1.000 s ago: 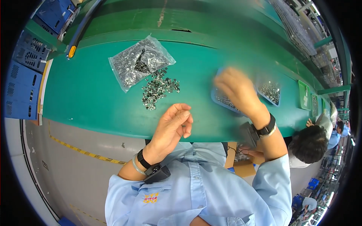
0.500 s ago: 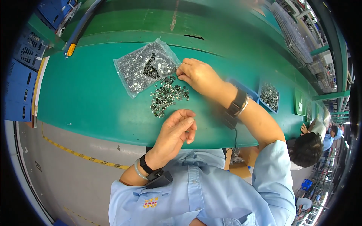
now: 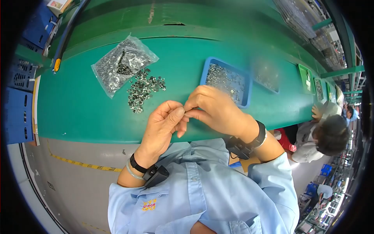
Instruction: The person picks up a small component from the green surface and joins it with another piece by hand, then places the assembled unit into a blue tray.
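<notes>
I have the left hand (image 3: 160, 124) and right hand (image 3: 218, 110) together over the green surface (image 3: 89, 121), fingertips pinched close. From far off, I can't tell if they hold something tiny. At 10 o'clock from them is a pile of shiny metal bits (image 3: 142, 93), with a clear bag (image 3: 111, 70) of bits just past it. A blue tray (image 3: 248, 91) with small bits sits at 2 o'clock.

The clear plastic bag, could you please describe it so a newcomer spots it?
On the green tabletop, beyond the left hand, is a loose metal pile. Past it, to the left, lies the plastic bag, transparent, unlike the open blue tray.
</notes>
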